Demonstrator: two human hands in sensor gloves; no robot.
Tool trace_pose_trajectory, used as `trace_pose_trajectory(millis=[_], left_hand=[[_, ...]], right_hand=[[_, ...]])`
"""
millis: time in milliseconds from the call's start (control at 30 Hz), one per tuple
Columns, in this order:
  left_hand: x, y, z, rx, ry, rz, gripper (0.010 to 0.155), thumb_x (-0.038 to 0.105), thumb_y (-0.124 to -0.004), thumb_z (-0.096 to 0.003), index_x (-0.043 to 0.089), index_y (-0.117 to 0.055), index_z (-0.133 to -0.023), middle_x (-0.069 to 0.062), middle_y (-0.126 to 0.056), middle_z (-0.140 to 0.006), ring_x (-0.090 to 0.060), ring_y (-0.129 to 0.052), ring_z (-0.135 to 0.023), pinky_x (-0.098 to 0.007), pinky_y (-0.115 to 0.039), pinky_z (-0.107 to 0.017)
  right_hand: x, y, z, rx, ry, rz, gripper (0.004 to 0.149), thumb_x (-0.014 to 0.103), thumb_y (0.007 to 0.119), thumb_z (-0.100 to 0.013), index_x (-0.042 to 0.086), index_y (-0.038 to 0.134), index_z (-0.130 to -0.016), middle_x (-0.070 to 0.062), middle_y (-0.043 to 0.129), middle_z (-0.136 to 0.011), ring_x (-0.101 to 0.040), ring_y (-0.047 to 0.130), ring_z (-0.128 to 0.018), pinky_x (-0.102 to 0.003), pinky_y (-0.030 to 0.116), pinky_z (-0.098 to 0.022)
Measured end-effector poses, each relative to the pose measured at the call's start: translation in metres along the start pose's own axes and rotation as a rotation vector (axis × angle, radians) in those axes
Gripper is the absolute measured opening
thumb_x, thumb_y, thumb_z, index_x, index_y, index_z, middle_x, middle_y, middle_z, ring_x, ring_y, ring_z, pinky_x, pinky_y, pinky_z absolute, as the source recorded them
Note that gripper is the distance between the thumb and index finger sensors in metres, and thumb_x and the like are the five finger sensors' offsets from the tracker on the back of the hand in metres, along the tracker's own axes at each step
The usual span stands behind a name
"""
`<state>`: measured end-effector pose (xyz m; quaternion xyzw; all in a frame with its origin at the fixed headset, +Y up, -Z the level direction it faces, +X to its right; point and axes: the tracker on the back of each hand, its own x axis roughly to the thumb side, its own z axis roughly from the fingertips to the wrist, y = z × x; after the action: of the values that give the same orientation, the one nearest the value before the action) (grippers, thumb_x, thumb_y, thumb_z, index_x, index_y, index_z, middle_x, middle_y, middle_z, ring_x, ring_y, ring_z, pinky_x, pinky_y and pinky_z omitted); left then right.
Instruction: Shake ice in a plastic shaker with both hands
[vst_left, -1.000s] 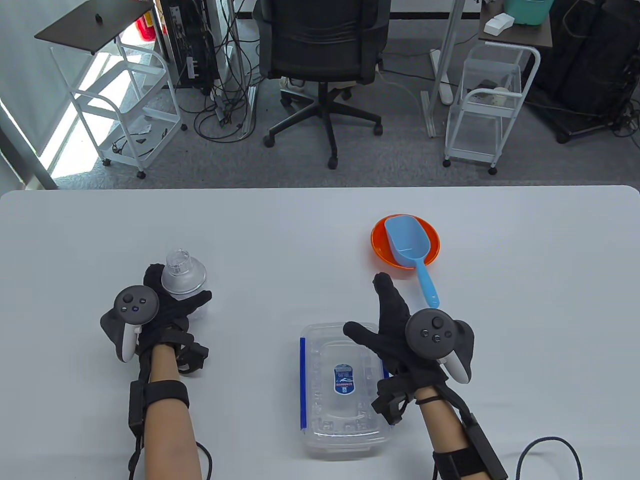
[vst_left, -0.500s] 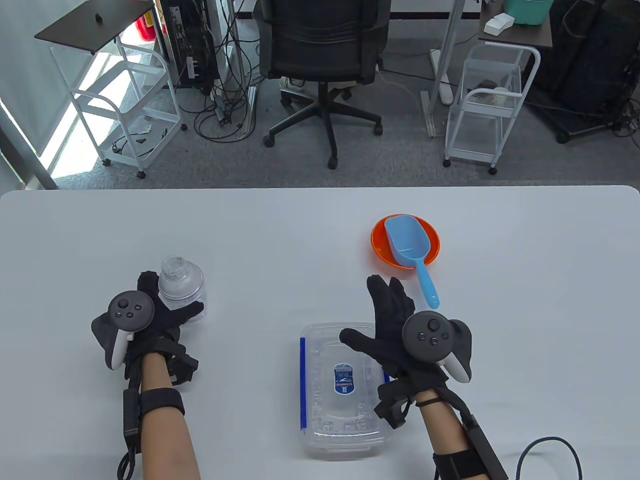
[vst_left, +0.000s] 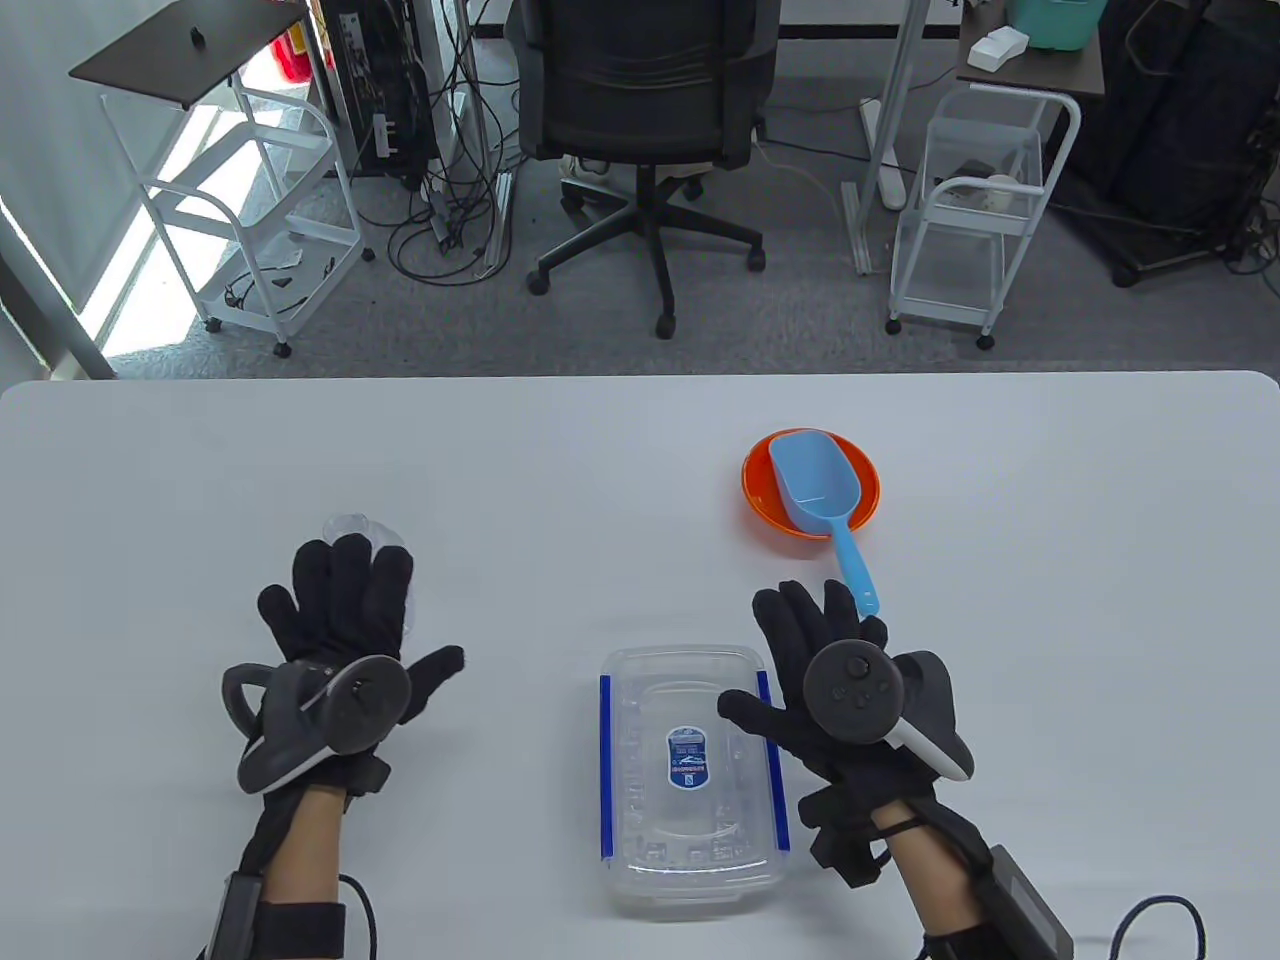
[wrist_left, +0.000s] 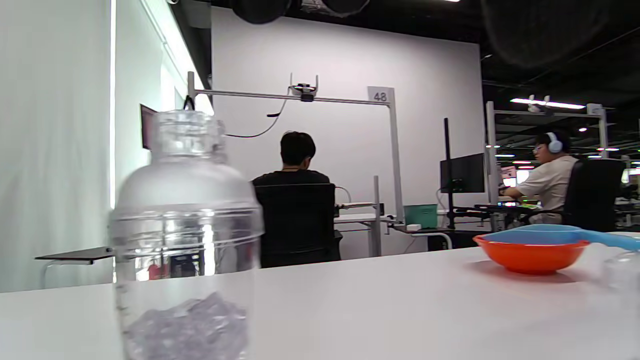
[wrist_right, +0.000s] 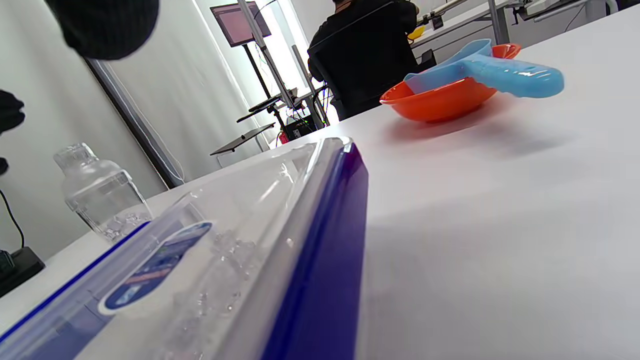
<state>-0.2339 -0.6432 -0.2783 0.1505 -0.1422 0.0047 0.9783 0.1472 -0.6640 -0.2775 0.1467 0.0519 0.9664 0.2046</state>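
The clear plastic shaker (vst_left: 352, 523) stands upright on the table at the left, its lid on. Ice lies in its bottom in the left wrist view, shaker (wrist_left: 185, 240). My left hand (vst_left: 345, 600) lies in front of it, palm down, fingers straight and spread; they hide most of the shaker from above, and I cannot tell whether they touch it. My right hand (vst_left: 810, 640) is spread open by the right edge of the ice container (vst_left: 690, 770) and holds nothing. The shaker (wrist_right: 102, 192) also shows in the right wrist view.
A lidded clear container (wrist_right: 225, 240) with blue clips holds ice at the near centre. Beyond my right hand an orange bowl (vst_left: 757, 497) carries a blue scoop (vst_left: 815, 480), handle pointing toward me. An office chair and white carts stand past the table's far edge.
My left hand has let go of the shaker, drawn back and flattened out. The shaker now stands on the table. My right hand has moved back toward me.
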Motion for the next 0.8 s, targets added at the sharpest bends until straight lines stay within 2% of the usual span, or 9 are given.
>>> trace_pose_trajectory(millis=[67, 200, 300, 433, 633, 800], left_hand=[[0.033, 0.002, 0.004, -0.042, -0.069, 0.051, 0.095, 0.070, -0.061, -0.0541, 0.010, -0.026, -0.119, -0.033, -0.026, -0.124, -0.067, -0.024, -0.105, -0.083, -0.029, -0.062], [0.079, -0.002, 0.011, -0.148, -0.175, 0.071, 0.096, 0.071, -0.058, -0.0550, 0.011, -0.019, -0.120, -0.032, -0.020, -0.125, -0.067, -0.019, -0.106, -0.083, -0.027, -0.063], [0.095, -0.013, 0.012, -0.196, -0.212, 0.044, 0.096, 0.072, -0.055, -0.0550, 0.012, -0.019, -0.120, -0.032, -0.019, -0.124, -0.067, -0.020, -0.105, -0.083, -0.029, -0.063], [0.094, -0.023, 0.011, -0.248, -0.223, 0.006, 0.096, 0.073, -0.053, -0.0557, 0.012, -0.016, -0.120, -0.032, -0.016, -0.124, -0.067, -0.018, -0.105, -0.082, -0.028, -0.063], [0.087, -0.023, 0.013, -0.225, -0.217, 0.104, 0.095, 0.072, -0.054, -0.0560, 0.011, -0.017, -0.120, -0.033, -0.018, -0.124, -0.068, -0.019, -0.104, -0.083, -0.028, -0.063], [0.085, -0.022, 0.014, -0.212, -0.211, 0.096, 0.095, 0.072, -0.054, -0.0560, 0.011, -0.017, -0.119, -0.033, -0.019, -0.124, -0.068, -0.020, -0.104, -0.083, -0.029, -0.062]], right_hand=[[-0.001, 0.005, 0.004, -0.007, 0.010, 0.068, 0.090, 0.062, 0.064, -0.052, 0.019, 0.016, -0.116, -0.019, 0.018, -0.124, -0.054, 0.006, -0.106, -0.073, 0.010, -0.068], [0.002, 0.015, 0.005, 0.024, -0.006, 0.118, 0.089, 0.062, 0.063, -0.052, 0.019, 0.017, -0.116, -0.021, 0.019, -0.124, -0.056, 0.007, -0.105, -0.074, 0.011, -0.066], [0.005, 0.018, 0.008, 0.015, -0.021, 0.155, 0.089, 0.061, 0.063, -0.052, 0.019, 0.018, -0.116, -0.022, 0.018, -0.124, -0.057, 0.007, -0.104, -0.075, 0.012, -0.066], [0.004, 0.020, 0.012, 0.009, -0.034, 0.164, 0.089, 0.062, 0.063, -0.052, 0.019, 0.019, -0.116, -0.023, 0.017, -0.123, -0.058, 0.007, -0.104, -0.075, 0.012, -0.065], [0.007, 0.016, 0.014, 0.004, -0.060, 0.149, 0.088, 0.062, 0.062, -0.052, 0.018, 0.019, -0.116, -0.024, 0.016, -0.123, -0.058, 0.007, -0.103, -0.076, 0.013, -0.065], [0.008, 0.017, 0.013, 0.015, -0.069, 0.153, 0.088, 0.062, 0.061, -0.053, 0.018, 0.020, -0.116, -0.023, 0.017, -0.123, -0.058, 0.008, -0.103, -0.076, 0.013, -0.065]])
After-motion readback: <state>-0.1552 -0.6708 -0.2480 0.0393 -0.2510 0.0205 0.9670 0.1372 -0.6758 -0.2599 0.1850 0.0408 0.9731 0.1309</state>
